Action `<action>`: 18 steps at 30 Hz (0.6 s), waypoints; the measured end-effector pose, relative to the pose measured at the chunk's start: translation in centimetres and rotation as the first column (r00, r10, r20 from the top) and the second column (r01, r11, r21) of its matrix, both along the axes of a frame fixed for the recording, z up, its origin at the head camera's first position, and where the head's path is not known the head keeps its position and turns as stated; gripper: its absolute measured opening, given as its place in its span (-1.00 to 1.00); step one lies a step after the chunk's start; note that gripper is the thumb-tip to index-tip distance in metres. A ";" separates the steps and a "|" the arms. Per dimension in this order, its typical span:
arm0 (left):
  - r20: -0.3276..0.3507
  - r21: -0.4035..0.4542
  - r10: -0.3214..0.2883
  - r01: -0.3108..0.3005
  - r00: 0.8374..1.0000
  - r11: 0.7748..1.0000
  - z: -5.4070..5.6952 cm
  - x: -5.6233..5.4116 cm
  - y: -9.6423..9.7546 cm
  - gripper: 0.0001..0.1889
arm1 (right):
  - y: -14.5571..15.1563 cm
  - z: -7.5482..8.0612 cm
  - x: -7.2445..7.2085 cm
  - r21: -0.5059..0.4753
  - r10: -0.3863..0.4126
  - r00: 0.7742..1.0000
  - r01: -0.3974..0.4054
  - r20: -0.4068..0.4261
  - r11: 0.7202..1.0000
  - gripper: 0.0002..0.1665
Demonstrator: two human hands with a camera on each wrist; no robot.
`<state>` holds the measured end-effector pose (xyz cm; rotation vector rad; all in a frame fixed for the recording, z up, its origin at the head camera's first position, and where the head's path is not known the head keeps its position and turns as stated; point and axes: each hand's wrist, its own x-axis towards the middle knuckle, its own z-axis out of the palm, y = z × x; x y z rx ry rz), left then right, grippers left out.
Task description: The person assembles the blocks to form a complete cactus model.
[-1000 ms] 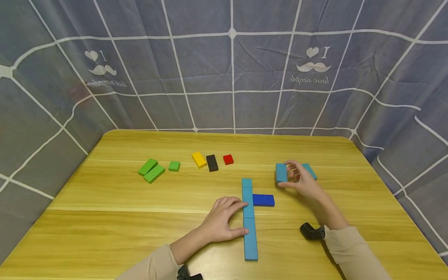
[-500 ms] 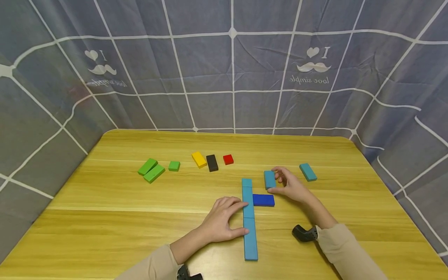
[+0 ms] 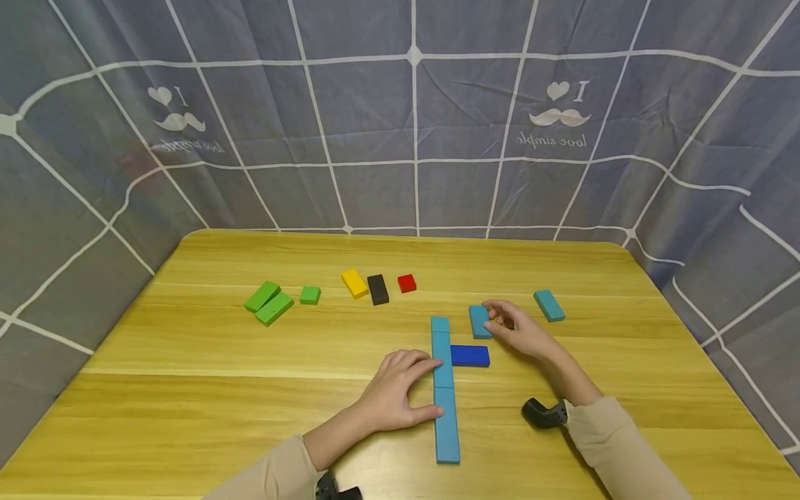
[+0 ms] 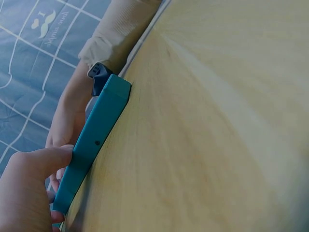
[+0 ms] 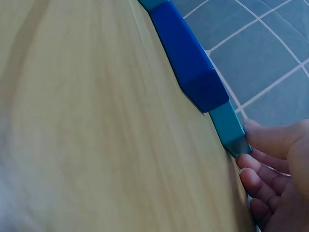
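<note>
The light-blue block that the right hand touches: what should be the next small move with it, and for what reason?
Probably slide the light-blue block a little left, toward the light-blue row. The right hand touches the block's right side, a gap separates block and row, and the left hand touches the row, which may help keep it steady.

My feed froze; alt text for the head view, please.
Right hand touching a turquoise block behind a dark blue block; left hand touching a turquoise row. Green blocks, a yellow block, a black block and a red block lie farther back.
</note>
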<state>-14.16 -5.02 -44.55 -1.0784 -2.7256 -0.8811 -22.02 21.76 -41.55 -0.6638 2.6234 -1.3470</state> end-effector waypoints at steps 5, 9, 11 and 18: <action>-0.001 0.003 0.002 -0.002 1.000 1.000 0.0 0.0 0.0 -0.30 | 0.1 0.3 0.0 -0.015 0.022 1.000 -0.022 0.004 1.000 -0.54; -0.002 0.004 0.003 -0.003 1.000 1.000 0.0 -0.1 0.0 -0.31 | 0.8 -1.0 -0.7 -0.014 0.033 0.999 -0.032 0.010 0.999 -0.53; -0.004 0.006 0.003 -0.003 1.000 1.000 0.0 -0.1 0.0 -0.31 | 1.0 -1.4 -0.9 -0.025 0.033 0.999 -0.032 0.021 0.999 -0.53; 0.004 0.005 0.002 -0.002 1.000 1.000 0.0 0.0 0.0 -0.31 | 1.2 -1.9 -0.9 -0.028 0.033 0.999 -0.032 0.034 0.999 -0.55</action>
